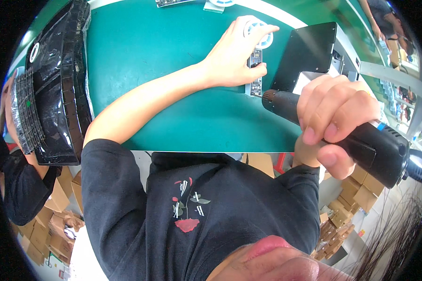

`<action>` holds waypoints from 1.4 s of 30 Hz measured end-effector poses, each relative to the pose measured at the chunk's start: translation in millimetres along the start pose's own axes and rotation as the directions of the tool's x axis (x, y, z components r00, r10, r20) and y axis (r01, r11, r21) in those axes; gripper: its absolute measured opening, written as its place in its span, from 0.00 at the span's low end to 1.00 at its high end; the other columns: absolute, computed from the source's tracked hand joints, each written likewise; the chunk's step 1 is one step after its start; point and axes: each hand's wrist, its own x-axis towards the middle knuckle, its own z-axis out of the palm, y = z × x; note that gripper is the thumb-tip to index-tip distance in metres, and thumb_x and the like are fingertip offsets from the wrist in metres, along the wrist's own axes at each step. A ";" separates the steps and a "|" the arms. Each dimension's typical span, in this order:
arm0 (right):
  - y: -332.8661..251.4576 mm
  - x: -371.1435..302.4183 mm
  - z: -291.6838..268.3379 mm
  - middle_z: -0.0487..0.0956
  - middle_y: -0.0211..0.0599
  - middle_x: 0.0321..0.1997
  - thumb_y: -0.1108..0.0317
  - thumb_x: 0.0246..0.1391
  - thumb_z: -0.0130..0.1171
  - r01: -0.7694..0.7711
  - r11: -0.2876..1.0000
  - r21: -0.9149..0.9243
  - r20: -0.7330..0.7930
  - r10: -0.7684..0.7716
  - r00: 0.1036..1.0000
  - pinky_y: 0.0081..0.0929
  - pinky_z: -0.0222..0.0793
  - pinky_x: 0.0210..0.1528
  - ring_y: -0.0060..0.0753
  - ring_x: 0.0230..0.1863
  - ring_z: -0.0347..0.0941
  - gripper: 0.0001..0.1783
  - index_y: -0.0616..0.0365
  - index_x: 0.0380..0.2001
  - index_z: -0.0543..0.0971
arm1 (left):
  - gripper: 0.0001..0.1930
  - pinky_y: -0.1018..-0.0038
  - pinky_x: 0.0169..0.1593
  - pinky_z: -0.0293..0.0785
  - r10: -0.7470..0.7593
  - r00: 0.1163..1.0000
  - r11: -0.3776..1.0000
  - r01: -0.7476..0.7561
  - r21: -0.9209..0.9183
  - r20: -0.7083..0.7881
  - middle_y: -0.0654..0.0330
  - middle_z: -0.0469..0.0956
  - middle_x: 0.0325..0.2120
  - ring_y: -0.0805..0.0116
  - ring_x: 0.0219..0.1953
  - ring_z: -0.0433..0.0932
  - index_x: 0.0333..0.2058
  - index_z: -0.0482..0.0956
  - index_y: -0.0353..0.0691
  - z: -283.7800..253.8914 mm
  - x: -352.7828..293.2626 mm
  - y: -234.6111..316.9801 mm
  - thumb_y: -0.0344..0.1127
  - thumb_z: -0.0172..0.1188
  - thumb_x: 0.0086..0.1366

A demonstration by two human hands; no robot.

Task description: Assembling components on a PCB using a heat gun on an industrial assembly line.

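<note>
under the fingers of the left hand [235, 52] there's a big green tabletop [173, 117], and off to their right sits a chunky black box [307, 54]. the fingers of the right hand [340, 110] are wrapped round a black handheld tool [375, 152], front end just beside a narrow circuit board [254, 87]. that board's under the left thumb; thumb and index are spread apart, can't tell if they're gripping. a white-and-blue wheel [266, 41] is right under that index.
</note>
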 end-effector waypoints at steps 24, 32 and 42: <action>-15.1 -6.0 -25.4 0.79 0.38 0.20 0.71 0.42 0.71 -0.057 0.972 0.227 -0.031 0.066 0.997 0.24 0.71 0.22 0.28 0.19 0.76 0.13 0.61 0.26 0.75 | 0.40 0.52 0.65 0.57 0.068 0.997 0.997 -0.067 0.030 -0.033 0.44 0.67 0.54 0.43 0.62 0.60 0.61 0.67 0.47 1.9 10.5 6.7 0.38 0.69 0.46; -18.2 -27.7 -57.4 0.80 0.39 0.22 0.69 0.49 0.69 -0.304 0.921 0.243 -0.594 0.390 0.704 0.21 0.72 0.23 0.24 0.19 0.76 0.11 0.61 0.29 0.76 | 0.17 0.60 0.42 0.70 0.271 0.962 0.933 -0.251 0.259 -0.045 0.53 0.75 0.34 0.56 0.41 0.76 0.38 0.82 0.41 -6.6 -6.4 35.1 0.35 0.71 0.47; -0.1 -20.3 -63.5 0.81 0.38 0.23 0.71 0.47 0.66 -0.408 0.853 0.325 -0.527 0.522 0.671 0.21 0.74 0.24 0.24 0.19 0.77 0.08 0.64 0.27 0.78 | 0.12 0.69 0.22 0.73 -0.129 0.938 0.981 0.073 0.181 0.321 0.56 0.74 0.10 0.62 0.13 0.77 0.35 0.85 0.36 -25.7 15.7 56.6 0.38 0.68 0.55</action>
